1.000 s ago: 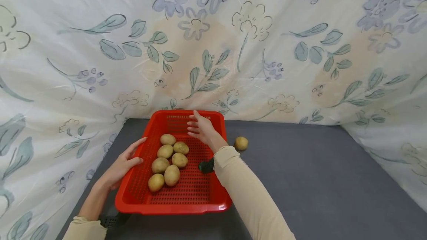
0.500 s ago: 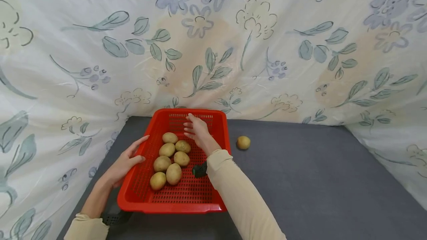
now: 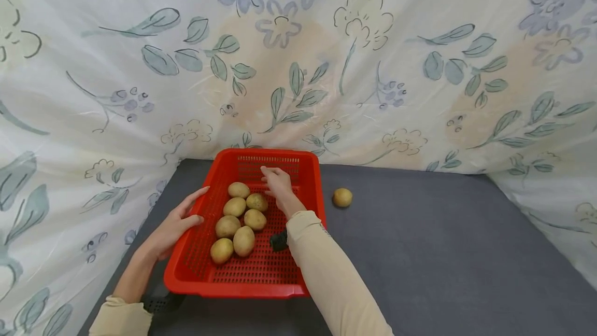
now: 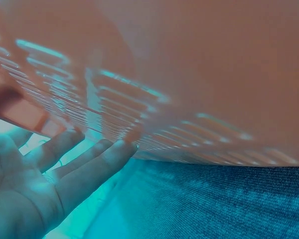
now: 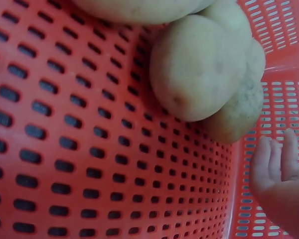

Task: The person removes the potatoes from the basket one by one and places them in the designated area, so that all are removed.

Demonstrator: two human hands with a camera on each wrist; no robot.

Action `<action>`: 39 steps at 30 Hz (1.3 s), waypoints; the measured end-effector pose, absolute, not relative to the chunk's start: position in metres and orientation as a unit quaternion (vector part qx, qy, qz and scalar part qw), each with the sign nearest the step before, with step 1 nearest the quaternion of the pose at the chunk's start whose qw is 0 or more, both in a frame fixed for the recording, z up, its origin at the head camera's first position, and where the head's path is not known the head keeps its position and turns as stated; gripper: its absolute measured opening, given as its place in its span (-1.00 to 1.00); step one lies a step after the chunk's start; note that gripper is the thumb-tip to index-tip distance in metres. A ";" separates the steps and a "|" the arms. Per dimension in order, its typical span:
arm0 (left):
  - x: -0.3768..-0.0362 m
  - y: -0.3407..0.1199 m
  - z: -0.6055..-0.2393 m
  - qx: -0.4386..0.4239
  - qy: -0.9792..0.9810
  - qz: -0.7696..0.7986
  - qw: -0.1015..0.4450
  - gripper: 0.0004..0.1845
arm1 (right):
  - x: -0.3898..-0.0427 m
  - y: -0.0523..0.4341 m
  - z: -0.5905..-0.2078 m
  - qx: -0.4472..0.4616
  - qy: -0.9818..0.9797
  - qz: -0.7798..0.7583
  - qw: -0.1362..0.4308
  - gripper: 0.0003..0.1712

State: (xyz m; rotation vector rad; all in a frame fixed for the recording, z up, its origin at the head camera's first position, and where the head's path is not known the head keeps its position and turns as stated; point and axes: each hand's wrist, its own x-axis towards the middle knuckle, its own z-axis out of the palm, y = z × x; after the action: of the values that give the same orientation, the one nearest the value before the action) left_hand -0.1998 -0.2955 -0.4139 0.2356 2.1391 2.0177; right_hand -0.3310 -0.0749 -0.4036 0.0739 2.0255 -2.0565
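Watching remotely, I've got left hand fingers apart against the basket's left side, likely steadying it; right hand inside, fingers loosely extended, nothing visibly held. Seven potatoes bunched inside; another potato on counter, right.

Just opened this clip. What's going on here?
A person has both hands at a red slotted basket. Seven potatoes lie close together toward its left side. The left hand touches the outside of the basket's left wall, fingers fairly straight. The right hand is over the basket, to the right of the potatoes, and holds nothing. One more potato, the lone one, sits outside on the dark grey surface, to the basket's right.
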 end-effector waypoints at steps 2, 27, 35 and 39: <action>-0.200 -0.296 -0.414 0.081 0.722 0.681 0.096 -0.27 | -0.330 -0.073 -0.404 0.028 0.710 -0.691 0.132 -0.56; -0.202 -0.295 -0.417 0.086 0.716 0.686 0.099 -0.26 | -0.322 -0.068 -0.417 -0.106 0.840 -0.492 0.204 -0.62; -0.203 -0.296 -0.416 0.082 0.711 0.692 0.101 -0.24 | -0.325 -0.071 -0.418 -0.127 0.876 -0.428 0.182 -0.50; -0.202 -0.296 -0.416 0.084 0.710 0.692 0.099 -0.25 | -0.324 -0.073 -0.417 -0.127 0.881 -0.419 0.180 -0.48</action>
State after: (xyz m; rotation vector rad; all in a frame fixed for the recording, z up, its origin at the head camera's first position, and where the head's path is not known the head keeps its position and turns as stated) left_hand -0.2023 -0.2962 -0.4159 0.2488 2.1002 2.0481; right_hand -0.3235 -0.0727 -0.4170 -0.3595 2.4892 -1.1827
